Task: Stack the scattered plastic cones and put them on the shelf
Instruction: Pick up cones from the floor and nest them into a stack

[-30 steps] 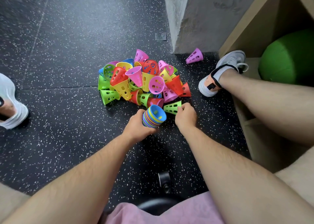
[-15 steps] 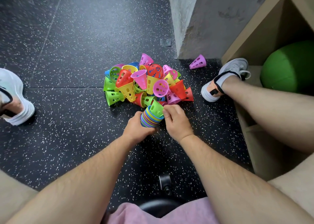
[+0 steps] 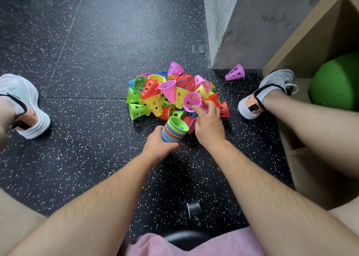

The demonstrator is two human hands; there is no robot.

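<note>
**Stacking under way**

Black rubber floor (image 3: 77, 61), with the shelf (image 3: 310, 34) at 2 o'clock. The left hand (image 3: 162, 147) grips the stack (image 3: 174, 129). The right hand (image 3: 208, 127) curls its fingers on a pink cone (image 3: 191, 100) at the pile's (image 3: 153, 102) 4 o'clock. Next it likely needs nesting squarely.

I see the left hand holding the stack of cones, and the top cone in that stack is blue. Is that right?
Not quite. The left hand does hold the stack of cones, but the top cone in it is green, not blue. The head view shows this.
</note>
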